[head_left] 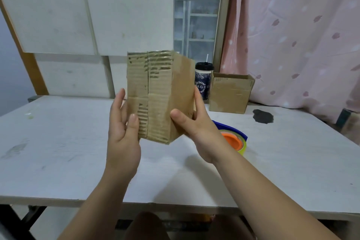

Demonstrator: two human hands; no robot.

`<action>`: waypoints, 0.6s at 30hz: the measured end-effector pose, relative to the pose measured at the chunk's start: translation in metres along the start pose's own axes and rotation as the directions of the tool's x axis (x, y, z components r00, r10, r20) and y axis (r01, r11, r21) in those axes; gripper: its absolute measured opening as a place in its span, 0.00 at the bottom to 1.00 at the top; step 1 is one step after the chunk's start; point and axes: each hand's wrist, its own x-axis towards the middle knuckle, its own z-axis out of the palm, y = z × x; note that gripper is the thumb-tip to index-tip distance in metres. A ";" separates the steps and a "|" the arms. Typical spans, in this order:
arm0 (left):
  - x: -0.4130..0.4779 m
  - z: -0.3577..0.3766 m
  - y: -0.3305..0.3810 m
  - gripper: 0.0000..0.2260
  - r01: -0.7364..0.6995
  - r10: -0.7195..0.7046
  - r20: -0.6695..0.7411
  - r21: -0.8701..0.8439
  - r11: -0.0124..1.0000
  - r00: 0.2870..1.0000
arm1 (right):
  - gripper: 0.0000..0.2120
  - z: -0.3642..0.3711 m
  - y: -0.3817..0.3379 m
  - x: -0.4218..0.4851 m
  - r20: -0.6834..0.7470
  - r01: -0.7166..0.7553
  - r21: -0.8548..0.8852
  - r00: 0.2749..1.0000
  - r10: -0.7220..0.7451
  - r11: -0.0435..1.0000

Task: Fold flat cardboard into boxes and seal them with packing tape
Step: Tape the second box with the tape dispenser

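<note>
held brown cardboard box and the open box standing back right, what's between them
A dark printed cup with a white straw, standing on the white table, in the head view.

Worn brown cardboard box (159, 95), taped seam down its front, upright, raised above worktop (58, 142). 2nd box (230, 93), open-topped, stands rear right. In front of it: tape roll (232, 142) w/ orange core.
</note>
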 end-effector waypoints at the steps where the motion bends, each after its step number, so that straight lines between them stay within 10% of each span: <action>1: -0.001 0.000 0.001 0.20 0.009 -0.009 0.017 -0.001 1.000 1.000 | 0.58 0.000 -0.001 -0.001 -0.001 0.027 -0.026 1.000 -0.027 0.999; 5: 0.002 -0.002 0.001 0.19 0.085 -0.093 0.046 0.151 0.985 0.995 | 0.55 -0.004 -0.014 -0.007 -0.105 0.137 -0.326 0.978 -0.180 0.935; 8: 0.004 0.001 0.000 0.52 0.112 -0.140 0.147 0.188 0.976 0.979 | 0.52 -0.005 -0.025 -0.013 -0.098 0.169 -0.563 0.958 -0.268 0.809; 10: 0.003 0.005 -0.002 0.56 0.137 -0.158 0.142 0.144 0.980 0.977 | 0.49 -0.005 -0.029 -0.015 -0.033 0.205 -0.643 0.955 -0.295 0.738; 18: 0.004 0.005 -0.010 0.49 0.386 -0.354 0.156 -0.428 0.817 0.922 | 0.25 -0.028 -0.048 -0.015 0.048 0.245 -0.426 0.967 -0.249 0.871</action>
